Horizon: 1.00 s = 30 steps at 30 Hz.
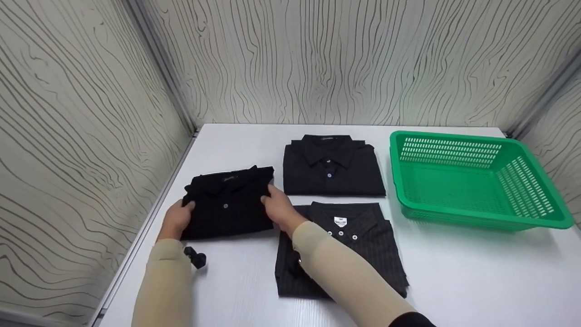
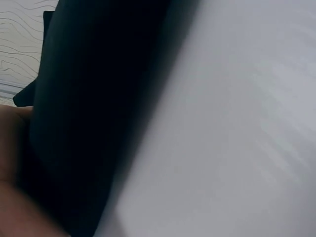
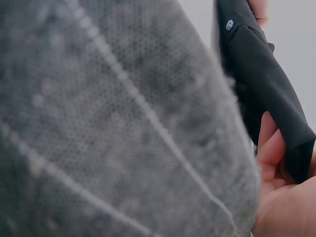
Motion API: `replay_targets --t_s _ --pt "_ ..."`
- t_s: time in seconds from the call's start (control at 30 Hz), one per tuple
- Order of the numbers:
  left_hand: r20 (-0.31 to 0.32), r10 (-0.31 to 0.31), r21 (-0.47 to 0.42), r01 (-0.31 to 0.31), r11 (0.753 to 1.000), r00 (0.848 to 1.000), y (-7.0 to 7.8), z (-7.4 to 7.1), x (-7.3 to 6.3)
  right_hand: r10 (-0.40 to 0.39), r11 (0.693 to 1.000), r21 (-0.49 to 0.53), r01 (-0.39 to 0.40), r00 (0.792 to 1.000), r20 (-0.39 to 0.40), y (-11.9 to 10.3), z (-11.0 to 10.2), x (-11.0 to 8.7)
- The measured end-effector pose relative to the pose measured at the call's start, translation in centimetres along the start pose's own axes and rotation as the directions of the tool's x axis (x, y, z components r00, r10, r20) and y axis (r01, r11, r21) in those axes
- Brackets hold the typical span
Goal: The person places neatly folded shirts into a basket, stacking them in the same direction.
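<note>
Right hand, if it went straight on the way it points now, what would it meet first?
The right hand would probably first meet the black shirt it grips; what comes beyond is unclear in depth.

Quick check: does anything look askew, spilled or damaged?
Only the held shirt, at left, looks slightly askew: in the head view its top edge slants, probably from handling. I see no spill or damage.

Before you, a white table (image 1: 476, 277) and, beyond, a pale back wall (image 1: 317, 68) with dark wood-grain lines; left and right, similar side walls (image 1: 68, 136), grey strips (image 1: 156, 59) at the corners.
</note>
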<state>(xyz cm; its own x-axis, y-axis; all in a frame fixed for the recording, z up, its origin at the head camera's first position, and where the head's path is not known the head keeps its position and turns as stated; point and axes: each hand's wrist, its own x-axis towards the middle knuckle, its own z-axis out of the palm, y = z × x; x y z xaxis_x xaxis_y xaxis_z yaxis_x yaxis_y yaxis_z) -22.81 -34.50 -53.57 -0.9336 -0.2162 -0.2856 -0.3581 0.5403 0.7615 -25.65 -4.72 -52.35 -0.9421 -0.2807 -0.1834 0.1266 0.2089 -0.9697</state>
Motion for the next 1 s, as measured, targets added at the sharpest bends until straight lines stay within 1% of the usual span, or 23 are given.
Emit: replay_targets --t_s 0.07,0.13,0.27,0.37,0.5,0.63,0.83,1.0 --pt "-0.01 0.019 -0.007 -0.019 1.0 1.0 -0.2 0.0 -0.1 -0.01 1.0 -0.002 0.01 1.0 0.007 -0.1 0.0 0.0" --pt "-0.023 0.031 -0.028 -0.032 0.999 0.999 -0.3 -0.1 -0.2 -0.002 1.0 0.0 0.002 1.0 0.023 -0.3 -0.2 0.0" --pt "-0.055 0.061 -0.06 -0.064 0.996 0.997 0.0 0.0 0.0 0.002 1.0 -0.001 -0.002 0.999 0.046 -0.8 -0.8 -0.1" --pt "-0.069 0.061 -0.085 -0.066 0.994 0.996 0.3 -0.1 0.0 -0.013 1.0 -0.021 0.014 0.999 0.041 -1.1 -1.2 -0.1" --pt "-0.072 0.058 -0.091 -0.064 0.994 0.996 1.0 -0.2 -0.3 -0.025 0.999 -0.047 0.027 0.999 0.029 -1.4 -1.8 -0.2" --pt "-0.062 0.073 -0.093 -0.078 0.993 0.995 2.2 -0.2 -0.5 -0.054 0.996 -0.073 0.054 0.999 0.008 -1.6 -2.9 -0.2" --pt "-0.061 0.122 -0.124 -0.129 0.984 0.991 4.4 0.3 -0.8 -0.094 0.99 -0.112 0.091 0.995 -0.024 -2.5 -5.2 -0.3" --pt "-0.035 0.145 -0.152 -0.149 0.977 0.989 6.0 0.9 -1.1 -0.131 0.98 -0.155 0.124 0.991 -0.036 -3.3 -7.3 -0.7"
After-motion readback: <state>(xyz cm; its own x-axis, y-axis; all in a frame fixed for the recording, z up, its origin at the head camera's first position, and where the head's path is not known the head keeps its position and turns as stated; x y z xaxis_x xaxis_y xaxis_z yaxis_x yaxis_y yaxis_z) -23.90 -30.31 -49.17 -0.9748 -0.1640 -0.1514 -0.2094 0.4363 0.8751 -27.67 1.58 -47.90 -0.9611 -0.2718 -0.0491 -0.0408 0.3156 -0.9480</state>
